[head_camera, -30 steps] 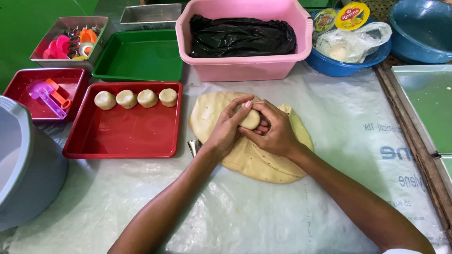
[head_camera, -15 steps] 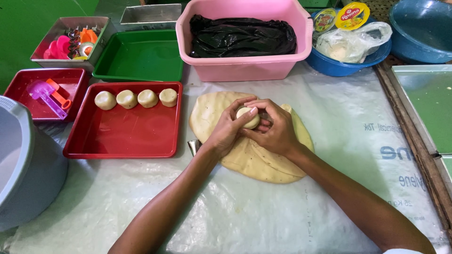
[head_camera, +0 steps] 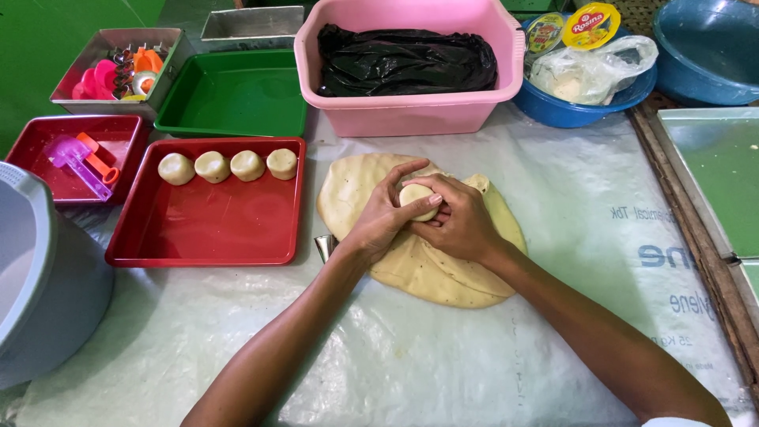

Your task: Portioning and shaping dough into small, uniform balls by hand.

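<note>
Both my hands meet over a flat sheet of pale dough [head_camera: 443, 273] spread on the plastic-covered table. My left hand [head_camera: 379, 217] and my right hand [head_camera: 462, 225] together cup a small round piece of dough [head_camera: 417, 198], with fingers wrapped around its sides. To the left, a red tray [head_camera: 205, 237] holds several shaped dough rounds [head_camera: 229, 166] in a row along its far edge. A small metal cutter [head_camera: 325, 247] lies beside my left wrist.
A pink tub [head_camera: 403, 115] with a black bag stands behind the dough. A green tray [head_camera: 233, 95], a small red tray with plastic tools [head_camera: 75, 154], a metal box of cutters [head_camera: 118, 71], a blue bowl [head_camera: 581, 111] and a grey bin [head_camera: 39, 292] surround the work area.
The small dough piece has turned a little between my hands and my fingers have shifted around it. Everything else has stayed put.
</note>
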